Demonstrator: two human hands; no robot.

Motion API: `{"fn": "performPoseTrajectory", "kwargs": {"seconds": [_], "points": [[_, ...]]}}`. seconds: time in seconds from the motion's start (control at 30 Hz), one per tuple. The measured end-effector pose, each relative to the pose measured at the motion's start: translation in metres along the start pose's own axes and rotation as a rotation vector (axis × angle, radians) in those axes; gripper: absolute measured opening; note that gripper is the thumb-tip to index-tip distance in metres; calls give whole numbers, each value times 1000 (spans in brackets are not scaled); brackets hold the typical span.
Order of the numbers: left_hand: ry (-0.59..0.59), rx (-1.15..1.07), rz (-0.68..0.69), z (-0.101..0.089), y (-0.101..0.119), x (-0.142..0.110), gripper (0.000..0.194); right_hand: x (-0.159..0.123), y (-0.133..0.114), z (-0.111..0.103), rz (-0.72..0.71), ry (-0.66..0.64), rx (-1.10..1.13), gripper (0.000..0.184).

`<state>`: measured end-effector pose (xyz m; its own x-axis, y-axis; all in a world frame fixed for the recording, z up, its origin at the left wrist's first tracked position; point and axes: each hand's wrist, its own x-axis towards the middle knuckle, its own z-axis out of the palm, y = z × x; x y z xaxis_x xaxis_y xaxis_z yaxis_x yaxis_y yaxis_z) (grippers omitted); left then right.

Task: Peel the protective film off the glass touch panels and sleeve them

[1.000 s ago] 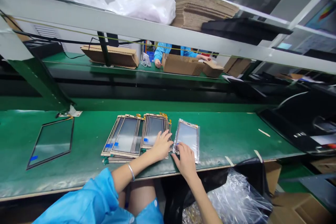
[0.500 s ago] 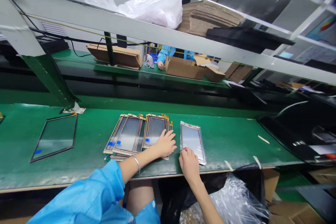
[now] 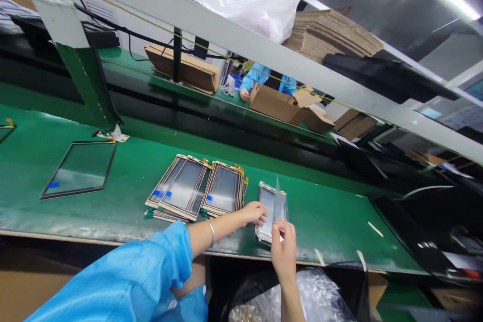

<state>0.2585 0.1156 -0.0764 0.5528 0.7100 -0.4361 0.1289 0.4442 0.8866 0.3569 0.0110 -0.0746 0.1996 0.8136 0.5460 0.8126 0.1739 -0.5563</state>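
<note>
A single glass touch panel [image 3: 268, 210] with a gold-edged frame lies on the green bench [image 3: 124, 211] near its front edge. My right hand [image 3: 284, 251] pinches a clear protective film [image 3: 279, 205] and holds it lifted off the panel's right side. My left hand [image 3: 253, 212] rests its fingers on the panel's left edge, fingers bent. Left of it lie two fanned stacks of similar panels [image 3: 199, 192], some with blue tabs.
A larger black-framed glass sheet [image 3: 80, 169] lies at the bench's left. A green post [image 3: 90, 85] stands behind it. Beyond, another person in blue [image 3: 260, 76] works by cardboard boxes [image 3: 281, 104]. A plastic bag [image 3: 324, 297] hangs under the bench's front edge.
My left hand moved off the panel stack onto the single panel. My right hand has raised a clear film from it. The view has tilted left.
</note>
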Motion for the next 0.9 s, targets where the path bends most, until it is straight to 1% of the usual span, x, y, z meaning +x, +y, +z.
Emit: {"fn": "performPoseTrajectory", "kwargs": {"seconds": [0.1,0.17,0.23,0.3,0.33,0.37,0.4,0.43,0.5,0.57,0.67,0.73,0.8,0.9], "points": [[-29,-227,-14,6,7,-6,52,4,-17,-8,62,-12,129,19],[-92,-343,-54,9,13,-11,65,2,-30,-11,72,-40,210,18],[-167,-432,-108,10,16,-16,65,-3,-42,-13,7,-113,229,16],[-223,-507,-144,9,19,-23,58,-8,-49,-18,-96,-235,188,10],[-251,-541,-155,7,20,-28,56,-10,-51,-21,-141,-292,148,13],[-280,-573,-160,5,22,-32,55,-12,-52,-25,-179,-334,101,21],[-309,-602,-162,2,23,-38,57,-13,-53,-28,-210,-354,54,28],[-332,-627,-162,-1,25,-43,59,-13,-53,-31,-238,-352,13,32],[-352,-670,-148,-8,30,-54,64,-14,-57,-34,-300,-316,-33,32],[-338,-728,-130,-16,34,-65,72,-13,-62,-33,-355,-274,-34,30],[-307,-833,-111,-29,37,-80,81,-12,-73,-25,-398,-216,3,27],[-276,-882,-97,-37,37,-87,84,-11,-80,-19,-400,-192,59,24],[-251,-911,-71,-43,37,-93,82,-10,-86,-13,-376,-200,142,20],[-263,-928,1,-48,38,-102,80,-10,-97,-5,-286,-219,255,13]]}}
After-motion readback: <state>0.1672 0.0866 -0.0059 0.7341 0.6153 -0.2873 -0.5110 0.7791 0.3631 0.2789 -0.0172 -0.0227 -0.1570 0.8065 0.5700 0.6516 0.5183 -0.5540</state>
